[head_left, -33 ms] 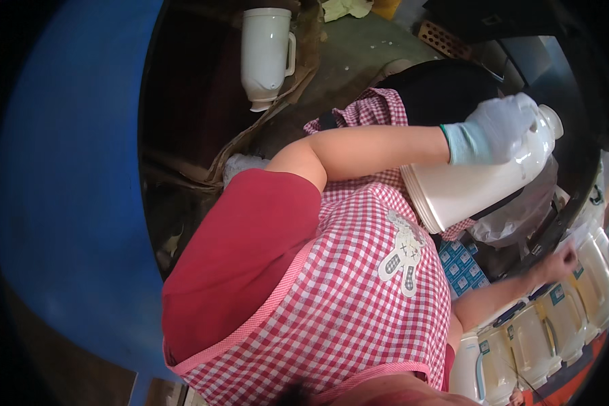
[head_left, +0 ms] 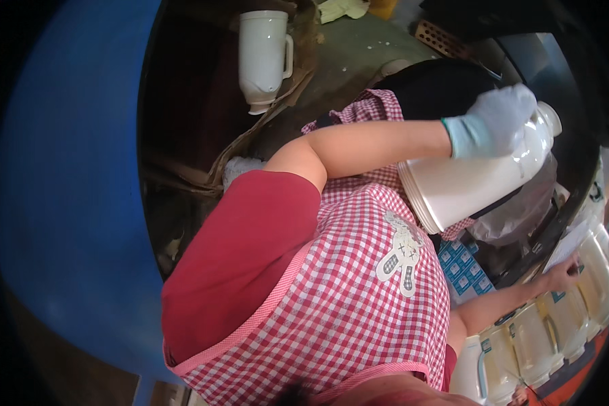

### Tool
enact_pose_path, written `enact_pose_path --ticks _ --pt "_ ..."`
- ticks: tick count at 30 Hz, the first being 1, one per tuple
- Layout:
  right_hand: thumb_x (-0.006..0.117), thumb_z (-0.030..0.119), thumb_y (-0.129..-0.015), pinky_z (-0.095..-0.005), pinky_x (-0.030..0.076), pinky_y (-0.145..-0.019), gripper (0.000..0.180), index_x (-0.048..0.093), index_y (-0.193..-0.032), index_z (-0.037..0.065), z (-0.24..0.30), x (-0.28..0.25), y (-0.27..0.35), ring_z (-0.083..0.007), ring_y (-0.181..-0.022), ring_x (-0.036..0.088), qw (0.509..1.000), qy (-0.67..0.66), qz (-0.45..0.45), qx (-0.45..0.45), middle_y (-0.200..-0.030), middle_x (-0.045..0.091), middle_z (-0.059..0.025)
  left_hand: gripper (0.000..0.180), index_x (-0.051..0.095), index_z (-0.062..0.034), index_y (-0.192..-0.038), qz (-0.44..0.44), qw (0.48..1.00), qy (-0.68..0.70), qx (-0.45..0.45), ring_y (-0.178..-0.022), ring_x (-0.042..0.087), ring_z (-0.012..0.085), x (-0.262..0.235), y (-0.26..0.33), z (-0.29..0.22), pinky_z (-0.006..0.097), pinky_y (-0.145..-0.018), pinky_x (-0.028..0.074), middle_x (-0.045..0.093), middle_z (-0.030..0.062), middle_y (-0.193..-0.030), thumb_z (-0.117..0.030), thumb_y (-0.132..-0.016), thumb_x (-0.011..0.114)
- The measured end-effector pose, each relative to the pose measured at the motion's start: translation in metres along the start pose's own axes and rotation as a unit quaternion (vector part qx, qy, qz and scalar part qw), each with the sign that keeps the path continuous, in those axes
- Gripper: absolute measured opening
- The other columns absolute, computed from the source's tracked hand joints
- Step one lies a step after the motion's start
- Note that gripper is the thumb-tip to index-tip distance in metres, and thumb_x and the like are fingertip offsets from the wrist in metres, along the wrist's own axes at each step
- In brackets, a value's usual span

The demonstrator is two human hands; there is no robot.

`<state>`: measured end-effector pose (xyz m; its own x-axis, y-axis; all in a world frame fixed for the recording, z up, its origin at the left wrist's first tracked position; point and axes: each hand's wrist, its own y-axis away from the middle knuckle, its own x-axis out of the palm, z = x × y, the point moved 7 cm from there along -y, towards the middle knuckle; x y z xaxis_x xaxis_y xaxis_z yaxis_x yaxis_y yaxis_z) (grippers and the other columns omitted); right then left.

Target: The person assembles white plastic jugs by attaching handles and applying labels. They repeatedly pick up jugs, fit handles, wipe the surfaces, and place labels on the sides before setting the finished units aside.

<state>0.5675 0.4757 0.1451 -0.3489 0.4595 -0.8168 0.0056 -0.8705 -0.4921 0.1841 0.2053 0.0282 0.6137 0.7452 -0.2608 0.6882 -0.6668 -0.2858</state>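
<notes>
My left hand [head_left: 499,120], in a white knitted glove with a pale green cuff, is closed at the upper side of a white plastic jug [head_left: 467,193]. The jug lies tilted across my lap, its ribbed base toward me and its neck pointing to the upper right. Whatever part the gloved fingers grip is hidden behind them. Bare and stretched out to the right, my right hand [head_left: 561,274] has curled fingers beside a pale sheet [head_left: 572,242]. Anything small between those fingers cannot be made out.
Several cream jugs [head_left: 531,338] with blue-green labels stand in a row at the lower right. A blue patterned sheet [head_left: 463,267] and a clear plastic bag [head_left: 514,220] are by my lap. Another white handled jug [head_left: 262,57] lies at the upper left, near a large blue surface [head_left: 68,203].
My gloved left hand has shifted slightly up and left along the jug. My right hand has moved a little downward. The jug stays almost in place.
</notes>
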Motion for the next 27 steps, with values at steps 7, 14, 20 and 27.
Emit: enact_pose_path --ticks 7,14,20,27 --pt "0.059 0.045 -0.106 -0.048 0.049 -0.104 0.053 0.069 -0.129 -0.002 -0.194 0.048 -0.079 -0.04 -0.114 0.067 0.971 0.143 0.141 -0.127 -0.121 0.073 -0.023 0.085 0.069 -0.0006 -0.132 0.313 0.947 0.026 -0.07 -0.115 0.068 0.0327 0.108 -0.114 0.059 0.04 -0.1 0.054 0.07 0.0229 -0.127 -0.065 -0.077 0.078" --pt "0.051 0.053 -0.109 -0.0287 0.057 -0.066 0.062 0.077 -0.094 -0.001 0.034 0.009 0.179 -0.0152 -0.072 0.071 0.816 -0.332 0.458 0.115 -0.085 0.075 -0.0087 0.064 0.074 0.0067 -0.117 0.273 0.961 -0.038 0.009 -0.097 0.072 0.0192 0.003 -0.134 -0.052 0.032 -0.087 0.056 0.076 0.0146 -0.107 -0.05 -0.088 0.078" --pt "0.047 0.051 -0.112 -0.036 0.052 -0.104 0.061 0.068 -0.133 -0.002 0.122 0.027 0.265 -0.0212 -0.114 0.07 0.584 -0.618 0.417 0.322 -0.125 0.074 -0.0108 0.085 0.044 0.0041 -0.144 0.103 0.927 0.317 0.171 -0.117 0.059 0.0234 -0.108 -0.064 -0.163 0.036 -0.104 0.048 0.057 0.0156 -0.132 -0.056 -0.09 0.07" --pt "0.067 0.027 -0.106 -0.0214 0.048 -0.081 0.026 0.073 -0.112 0.003 0.145 -0.022 0.093 -0.0042 -0.088 0.062 0.708 -0.697 0.089 0.066 -0.097 0.072 0.0027 0.09 0.041 0.009 -0.155 0.332 0.886 0.284 -0.153 -0.132 0.058 0.0267 -0.149 -0.019 -0.037 0.037 -0.11 0.045 0.057 0.0207 -0.146 -0.045 -0.091 0.072"
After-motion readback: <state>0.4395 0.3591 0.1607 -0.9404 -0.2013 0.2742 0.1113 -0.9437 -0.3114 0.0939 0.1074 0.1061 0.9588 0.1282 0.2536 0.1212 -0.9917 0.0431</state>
